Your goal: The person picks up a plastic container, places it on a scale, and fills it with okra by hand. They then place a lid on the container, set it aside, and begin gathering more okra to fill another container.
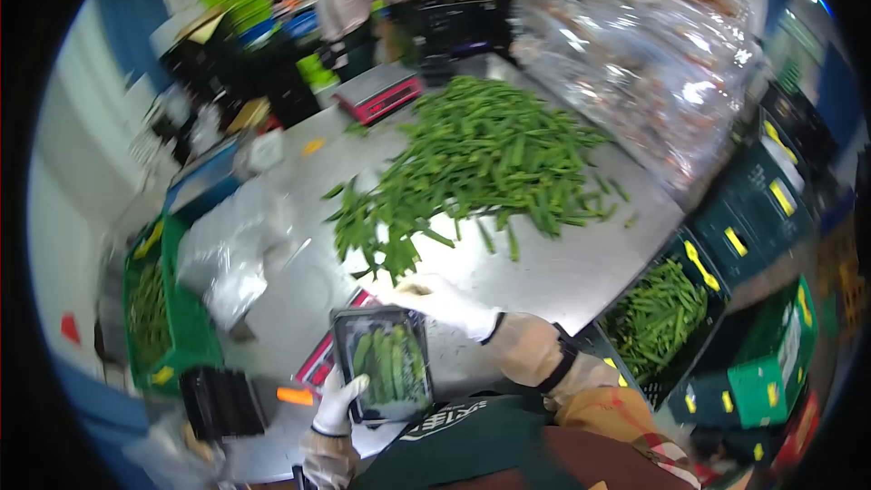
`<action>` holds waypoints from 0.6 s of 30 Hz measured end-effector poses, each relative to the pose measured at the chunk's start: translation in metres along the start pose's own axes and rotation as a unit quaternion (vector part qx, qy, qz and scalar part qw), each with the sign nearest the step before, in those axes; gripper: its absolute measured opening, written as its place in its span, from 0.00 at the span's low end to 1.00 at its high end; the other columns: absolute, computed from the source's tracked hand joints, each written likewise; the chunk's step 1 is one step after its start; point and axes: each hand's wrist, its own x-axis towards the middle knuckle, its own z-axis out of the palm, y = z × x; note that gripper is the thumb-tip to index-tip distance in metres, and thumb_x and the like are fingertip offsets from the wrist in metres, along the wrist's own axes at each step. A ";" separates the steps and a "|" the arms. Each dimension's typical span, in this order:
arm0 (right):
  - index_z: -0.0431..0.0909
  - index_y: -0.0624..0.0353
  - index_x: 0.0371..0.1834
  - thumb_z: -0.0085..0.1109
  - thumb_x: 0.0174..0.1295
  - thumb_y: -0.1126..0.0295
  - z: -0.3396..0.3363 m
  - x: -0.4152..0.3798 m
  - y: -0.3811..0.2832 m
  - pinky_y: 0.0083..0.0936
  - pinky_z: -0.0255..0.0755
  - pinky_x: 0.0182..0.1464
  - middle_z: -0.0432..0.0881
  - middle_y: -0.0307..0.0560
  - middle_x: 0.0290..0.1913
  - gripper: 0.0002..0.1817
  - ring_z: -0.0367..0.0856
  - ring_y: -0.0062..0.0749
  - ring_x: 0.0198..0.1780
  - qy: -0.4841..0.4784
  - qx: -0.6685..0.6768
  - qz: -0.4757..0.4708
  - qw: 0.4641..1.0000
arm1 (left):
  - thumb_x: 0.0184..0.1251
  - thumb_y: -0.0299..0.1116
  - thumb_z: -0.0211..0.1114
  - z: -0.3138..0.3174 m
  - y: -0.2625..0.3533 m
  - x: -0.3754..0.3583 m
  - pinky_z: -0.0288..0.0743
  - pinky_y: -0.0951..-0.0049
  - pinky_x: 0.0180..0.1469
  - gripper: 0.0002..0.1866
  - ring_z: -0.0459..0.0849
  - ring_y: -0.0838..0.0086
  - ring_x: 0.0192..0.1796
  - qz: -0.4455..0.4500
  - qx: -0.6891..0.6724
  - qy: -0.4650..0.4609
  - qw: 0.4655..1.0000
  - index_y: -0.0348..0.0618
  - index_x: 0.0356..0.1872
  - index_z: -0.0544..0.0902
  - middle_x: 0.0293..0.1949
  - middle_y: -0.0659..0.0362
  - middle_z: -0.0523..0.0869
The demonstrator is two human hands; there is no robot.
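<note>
My left hand (337,402), in a white glove, grips the lower left edge of a black tray (337,345), thumb over the rim. Several green pods that look like okra (388,363) lie side by side in the tray, which is tilted towards me. Just above the tray's far edge, my white-gloved right hand (434,298) reaches left with fingers stretched out, somewhat blurred; I see nothing in it. Its fingertips are close to the near edge of a large heap of loose okra (490,159) on the metal table (581,277). A red-edged scale (316,361) is partly hidden behind the tray.
Clear plastic packaging (227,249) and a stack of black trays (222,402) lie at left, near a green crate (186,336). Another red scale (379,95) stands at the far edge. Bagged goods (635,54) and an okra crate (658,318) are right. A person (354,0) stands beyond.
</note>
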 end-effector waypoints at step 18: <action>0.79 0.61 0.46 0.62 0.66 0.67 0.064 -0.014 0.044 0.16 0.76 0.37 0.82 0.37 0.35 0.11 0.80 0.17 0.32 -0.049 0.156 0.156 0.974 | 0.67 0.41 0.64 -0.023 -0.044 -0.027 0.74 0.69 0.57 0.28 0.81 0.70 0.54 0.016 -0.295 0.208 0.932 0.37 0.64 0.72 0.55 0.57 0.82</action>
